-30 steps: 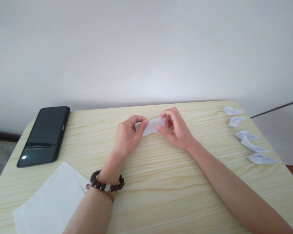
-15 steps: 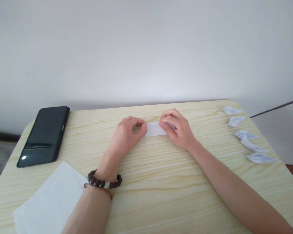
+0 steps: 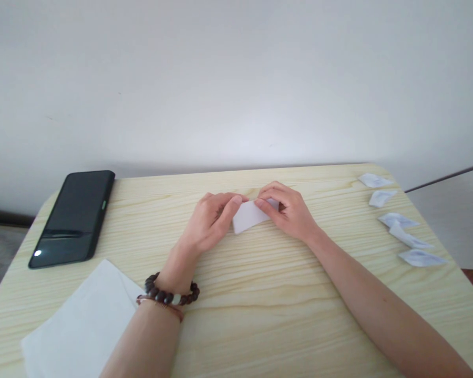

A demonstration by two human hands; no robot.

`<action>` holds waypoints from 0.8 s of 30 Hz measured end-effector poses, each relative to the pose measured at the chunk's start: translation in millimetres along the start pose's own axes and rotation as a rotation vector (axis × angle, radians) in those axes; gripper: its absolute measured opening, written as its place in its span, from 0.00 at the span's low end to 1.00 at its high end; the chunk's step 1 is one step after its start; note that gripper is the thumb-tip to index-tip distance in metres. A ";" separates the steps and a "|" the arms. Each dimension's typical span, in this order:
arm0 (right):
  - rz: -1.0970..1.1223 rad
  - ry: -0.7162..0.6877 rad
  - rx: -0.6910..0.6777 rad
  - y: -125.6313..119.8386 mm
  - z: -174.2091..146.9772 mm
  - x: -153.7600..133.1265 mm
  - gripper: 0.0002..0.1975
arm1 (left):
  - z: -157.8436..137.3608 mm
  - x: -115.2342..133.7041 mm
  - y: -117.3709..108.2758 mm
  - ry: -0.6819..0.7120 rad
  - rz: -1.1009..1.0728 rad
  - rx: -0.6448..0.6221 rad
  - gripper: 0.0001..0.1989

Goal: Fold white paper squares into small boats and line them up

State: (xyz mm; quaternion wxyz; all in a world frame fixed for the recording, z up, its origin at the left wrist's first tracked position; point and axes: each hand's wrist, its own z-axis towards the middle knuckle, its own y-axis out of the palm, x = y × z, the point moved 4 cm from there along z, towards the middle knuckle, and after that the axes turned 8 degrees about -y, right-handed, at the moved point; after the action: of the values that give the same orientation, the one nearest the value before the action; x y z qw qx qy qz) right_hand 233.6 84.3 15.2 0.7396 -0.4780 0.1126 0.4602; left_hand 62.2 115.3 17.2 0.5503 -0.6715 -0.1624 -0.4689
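Note:
A small folded strip of white paper [image 3: 249, 216] is held between my two hands just above the middle of the table. My left hand [image 3: 213, 218] pinches its upper left edge between thumb and fingers. With thumb and bent fingers, my right hand [image 3: 284, 209] grips the right part, and its fingers cover some of that end. The strip's lower left corner tilts toward me. Dark beads circle my left wrist.
On the left lies a black phone [image 3: 73, 218]. White paper sheets [image 3: 82, 320] sit in front of it, partly under my left forearm. Several folded white paper pieces [image 3: 418, 257] line the right edge of the wooden table [image 3: 268, 315]. A pale wall [image 3: 236, 84] stands behind.
The paper strip has tilted, its lower left corner swinging down toward me and more of its face showing. My left fingers have shifted right along its top edge, closer to my right hand.

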 end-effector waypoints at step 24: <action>-0.156 -0.018 0.032 5.6 -4.6 3.4 0.07 | 4.5 -13.4 1.5 0.023 0.361 0.235 0.09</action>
State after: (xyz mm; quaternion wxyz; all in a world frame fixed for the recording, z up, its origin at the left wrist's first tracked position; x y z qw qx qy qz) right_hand 232.4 83.2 7.4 0.7818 -0.4691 0.0757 0.4037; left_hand 58.5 122.9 5.7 0.7017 -0.6155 -0.0867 -0.3482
